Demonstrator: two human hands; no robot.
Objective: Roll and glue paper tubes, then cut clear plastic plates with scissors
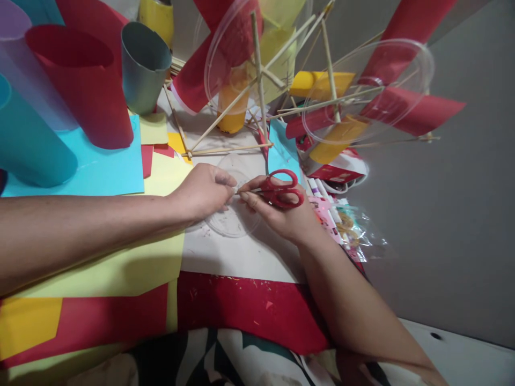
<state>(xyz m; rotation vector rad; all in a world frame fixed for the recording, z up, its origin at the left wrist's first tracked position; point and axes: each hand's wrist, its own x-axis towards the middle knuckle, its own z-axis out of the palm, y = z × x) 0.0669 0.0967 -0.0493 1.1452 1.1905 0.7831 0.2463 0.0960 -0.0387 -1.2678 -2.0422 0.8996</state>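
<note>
Your right hand (287,220) grips red-handled scissors (277,189) by the blades, tips pointing at the bunched fingertips of your left hand (203,193), above a clear round plastic disc (237,219) on a white paper sheet (241,264). Upright red, lilac and teal paper tubes (86,88) stand towards the desk's far left corner, and thin wooden-stick frames (225,121) bearing clear discs and red paper blades rise along its far edge.

I can read no text, brand or number; on the box (341,167) beyond my scissors (286,200) and the pink pack (325,210) right of them, marks are blurred
</note>
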